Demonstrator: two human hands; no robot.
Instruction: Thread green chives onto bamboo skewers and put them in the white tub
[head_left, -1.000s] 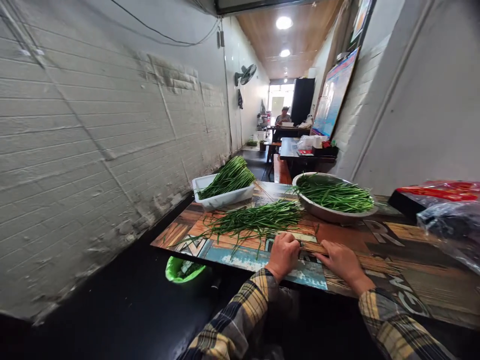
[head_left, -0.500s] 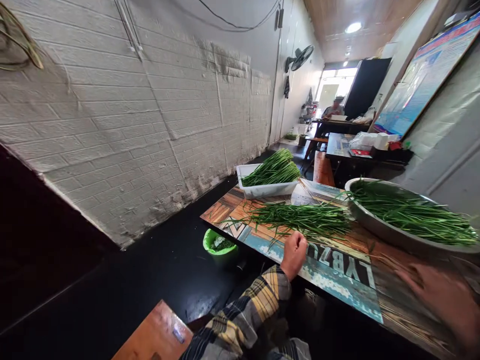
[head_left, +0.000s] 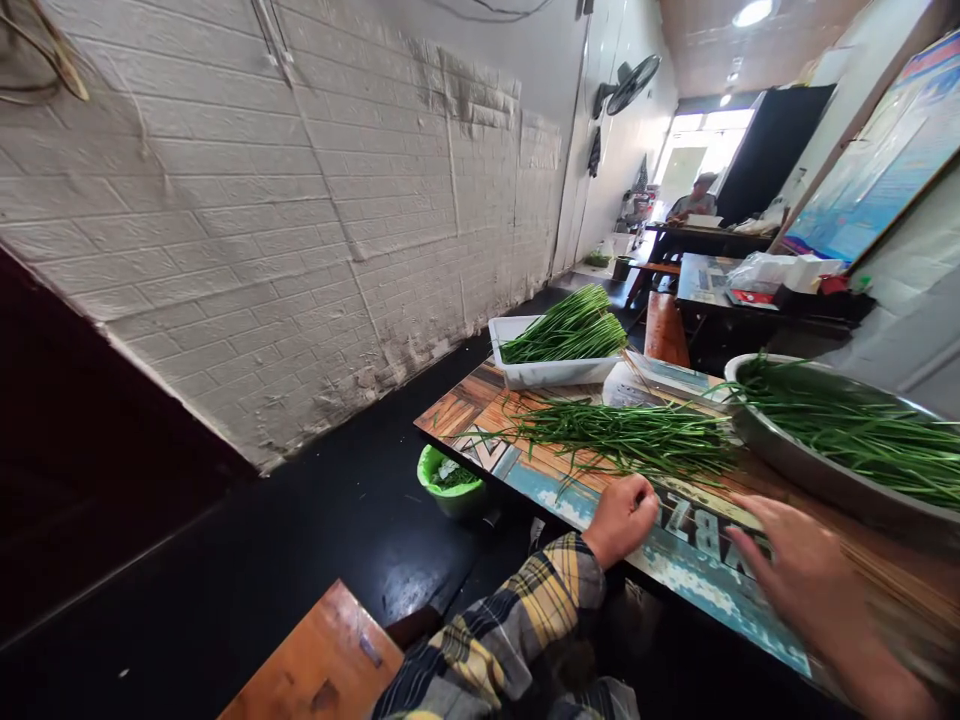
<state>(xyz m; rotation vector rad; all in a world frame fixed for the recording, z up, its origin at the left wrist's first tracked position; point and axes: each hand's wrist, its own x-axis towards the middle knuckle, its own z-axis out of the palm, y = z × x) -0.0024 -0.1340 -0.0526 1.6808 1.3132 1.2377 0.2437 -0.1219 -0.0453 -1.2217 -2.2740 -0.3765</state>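
My left hand (head_left: 625, 517) rests as a closed fist on the near edge of the patterned table (head_left: 540, 470), just in front of a loose pile of green chive stalks (head_left: 622, 437); what it holds, if anything, is hidden. My right hand (head_left: 806, 577) hovers over the table to the right, fingers stretched out and apart, slightly blurred. A metal bowl (head_left: 795, 462) full of green stalks sits at the right. A white tray (head_left: 551, 371) heaped with trimmed stalks stands at the table's far left corner.
A green bin (head_left: 448, 480) with scraps sits on the dark floor under the table's left corner. A brick wall runs along the left. A wooden stool (head_left: 315, 670) is near my left elbow. Another person sits at a far table (head_left: 694, 200).
The view has swung left and down. My right hand has left my left hand, moved right and opened; my left fist stays at the table edge.
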